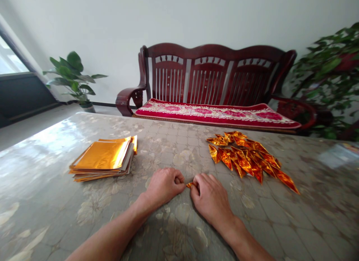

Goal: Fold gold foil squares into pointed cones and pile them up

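The left hand (166,185) and right hand (211,195) are both pinching a gold foil piece (189,185), its visible sliver running crosswise between their fingertips; beyond, folded foil pieces (246,158) are lying rightward, a gold foil sheet stack (102,156) leftward.

Sheet stack (101,156) at left presents gold, folded pieces (243,161) at right metallic orange, table cover (179,156) grey-brown with floral and grid patterning, far bench (208,69) dark reddish brown, and its seat cover (215,113) red with pink-and-white flowers.
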The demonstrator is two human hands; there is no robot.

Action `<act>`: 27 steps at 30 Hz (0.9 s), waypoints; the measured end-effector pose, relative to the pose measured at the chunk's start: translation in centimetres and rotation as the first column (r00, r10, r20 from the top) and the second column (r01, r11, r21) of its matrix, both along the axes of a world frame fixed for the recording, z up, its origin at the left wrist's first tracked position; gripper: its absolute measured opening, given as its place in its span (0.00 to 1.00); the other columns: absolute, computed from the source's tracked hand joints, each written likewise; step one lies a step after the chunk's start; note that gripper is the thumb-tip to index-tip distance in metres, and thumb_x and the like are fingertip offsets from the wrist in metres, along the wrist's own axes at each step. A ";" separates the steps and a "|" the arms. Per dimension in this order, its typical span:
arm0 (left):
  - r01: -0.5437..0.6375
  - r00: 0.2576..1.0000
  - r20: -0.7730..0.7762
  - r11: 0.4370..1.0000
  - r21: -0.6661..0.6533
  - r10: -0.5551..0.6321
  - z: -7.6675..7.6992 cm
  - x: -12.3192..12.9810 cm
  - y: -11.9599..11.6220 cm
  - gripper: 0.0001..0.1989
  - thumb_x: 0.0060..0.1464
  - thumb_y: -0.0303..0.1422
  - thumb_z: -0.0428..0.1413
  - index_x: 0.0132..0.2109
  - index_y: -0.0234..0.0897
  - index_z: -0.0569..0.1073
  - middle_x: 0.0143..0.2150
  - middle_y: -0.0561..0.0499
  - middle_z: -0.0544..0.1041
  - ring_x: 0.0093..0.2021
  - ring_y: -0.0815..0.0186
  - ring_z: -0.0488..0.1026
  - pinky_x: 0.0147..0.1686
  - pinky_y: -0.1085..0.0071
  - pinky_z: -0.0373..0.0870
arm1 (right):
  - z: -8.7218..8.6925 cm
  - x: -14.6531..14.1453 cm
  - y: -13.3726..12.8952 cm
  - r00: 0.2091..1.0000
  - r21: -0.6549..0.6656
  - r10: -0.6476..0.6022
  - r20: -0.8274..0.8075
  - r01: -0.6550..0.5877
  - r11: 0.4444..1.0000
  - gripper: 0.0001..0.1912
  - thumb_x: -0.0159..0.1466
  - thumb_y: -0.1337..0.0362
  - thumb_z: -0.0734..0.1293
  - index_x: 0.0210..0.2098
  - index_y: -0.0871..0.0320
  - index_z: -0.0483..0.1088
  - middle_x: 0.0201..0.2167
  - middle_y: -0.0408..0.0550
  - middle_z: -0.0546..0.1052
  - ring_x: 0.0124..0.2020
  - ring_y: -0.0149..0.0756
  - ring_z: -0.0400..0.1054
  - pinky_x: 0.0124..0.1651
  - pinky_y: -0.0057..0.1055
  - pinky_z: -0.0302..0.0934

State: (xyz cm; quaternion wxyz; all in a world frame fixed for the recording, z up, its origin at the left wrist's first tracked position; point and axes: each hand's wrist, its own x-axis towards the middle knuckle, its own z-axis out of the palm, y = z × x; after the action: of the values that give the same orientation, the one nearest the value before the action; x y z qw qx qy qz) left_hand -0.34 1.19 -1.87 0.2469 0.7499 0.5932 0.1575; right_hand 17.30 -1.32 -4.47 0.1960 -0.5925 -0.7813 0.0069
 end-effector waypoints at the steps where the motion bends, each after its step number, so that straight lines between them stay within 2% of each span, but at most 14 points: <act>1: -0.007 1.000 -0.002 1.000 -0.004 0.007 0.0 0.1 0.0 0.05 0.47 0.35 0.58 0.31 0.43 0.79 0.28 0.57 0.81 0.30 0.66 0.75 0.27 0.73 0.55 | 0.0 0.0 0.0 1.000 0.000 0.001 -0.002 -0.001 1.000 0.07 0.62 0.70 0.64 0.28 0.55 0.64 0.28 0.43 0.72 0.34 0.38 0.62 0.36 0.34 0.45; 13: -0.074 0.996 -0.042 0.997 -0.012 0.074 0.1 0.6 0.1 0.05 0.47 0.35 0.59 0.28 0.43 0.79 0.25 0.55 0.79 0.28 0.67 0.73 0.28 0.72 0.54 | 0.1 0.3 -0.2 0.999 -0.017 0.009 -0.039 -0.010 1.000 0.08 0.63 0.70 0.64 0.27 0.55 0.64 0.28 0.43 0.72 0.34 0.37 0.62 0.35 0.33 0.47; 21: -0.081 0.995 -0.069 0.996 -0.030 0.079 0.3 0.8 0.0 0.07 0.48 0.37 0.58 0.28 0.42 0.79 0.25 0.54 0.79 0.28 0.65 0.74 0.29 0.72 0.57 | 0.7 0.5 -0.1 0.997 -0.040 0.045 -0.059 -0.048 0.998 0.12 0.68 0.66 0.62 0.26 0.55 0.66 0.29 0.43 0.74 0.35 0.36 0.65 0.37 0.31 0.49; 27: -0.081 0.992 -0.102 0.996 -0.043 0.076 1.0 1.1 -0.2 0.07 0.49 0.34 0.56 0.29 0.41 0.79 0.27 0.52 0.80 0.29 0.64 0.75 0.31 0.72 0.59 | 0.4 0.5 0.2 0.999 -0.046 -0.017 -0.030 0.016 0.999 0.13 0.66 0.67 0.63 0.25 0.55 0.64 0.27 0.43 0.73 0.34 0.36 0.65 0.36 0.32 0.49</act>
State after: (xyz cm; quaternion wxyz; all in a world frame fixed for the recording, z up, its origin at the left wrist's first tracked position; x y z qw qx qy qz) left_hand 0.74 1.01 -0.89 0.2280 0.7270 0.6374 0.1153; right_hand 17.81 -1.14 -4.02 0.1945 -0.6030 -0.7730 0.0322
